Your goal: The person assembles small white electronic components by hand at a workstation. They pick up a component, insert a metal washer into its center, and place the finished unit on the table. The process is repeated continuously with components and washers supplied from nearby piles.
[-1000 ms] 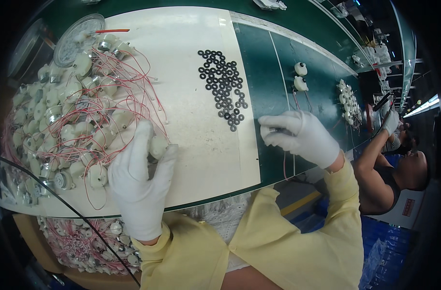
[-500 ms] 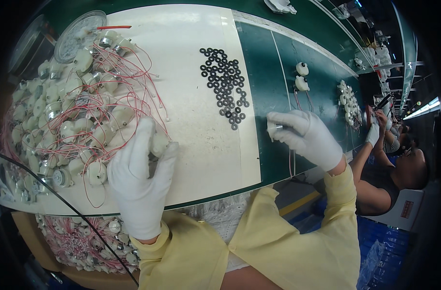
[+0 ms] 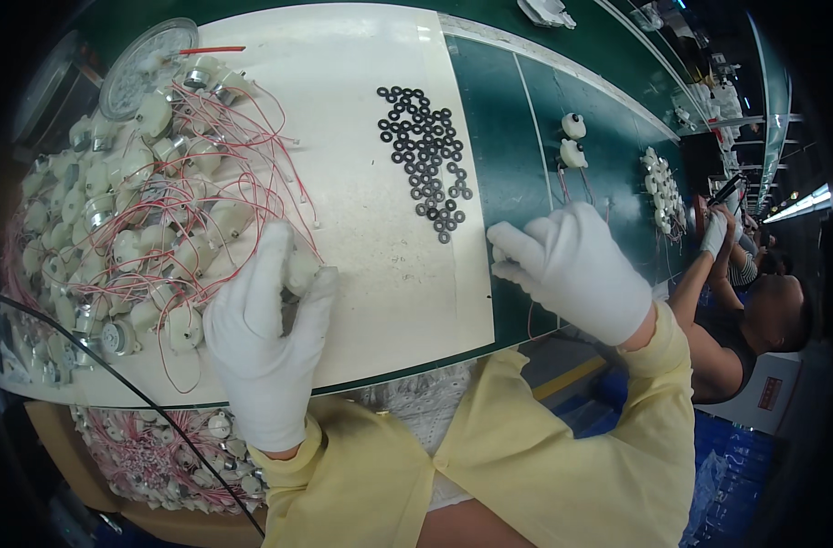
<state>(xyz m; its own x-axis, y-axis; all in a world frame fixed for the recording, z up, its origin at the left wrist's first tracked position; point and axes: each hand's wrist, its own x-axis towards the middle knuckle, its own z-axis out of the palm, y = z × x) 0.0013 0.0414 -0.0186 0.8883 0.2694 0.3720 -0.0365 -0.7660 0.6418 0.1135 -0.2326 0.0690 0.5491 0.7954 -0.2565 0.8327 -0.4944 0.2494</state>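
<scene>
My left hand (image 3: pixel 268 338), in a white glove, curls round a small off-white motor (image 3: pixel 301 270) at the right edge of a big pile of similar motors (image 3: pixel 147 196) with thin red and white wires. Over the green strip of the bench my right hand (image 3: pixel 576 269), gloved too, is closed. The fingers hide nearly all of what they hold; a thin reddish wire (image 3: pixel 530 318) hangs below them, and half a second earlier a small white and silver motor showed there. Many black rings (image 3: pixel 423 146) lie flat on the white board (image 3: pixel 343 183) between my hands.
Two white motors (image 3: pixel 573 153) lie beyond my right hand, with a row of more motors (image 3: pixel 658 192) farther right. A clear round dish (image 3: pixel 149 68) stands behind the pile. Below the bench edge is a cardboard box (image 3: pixel 174 522) of motors. A co-worker (image 3: pixel 722 329) sits at right.
My right hand has turned and shifted slightly, and the motor in its fingers has gone out of sight. The left hand has stayed in place. The view has shifted a little.
</scene>
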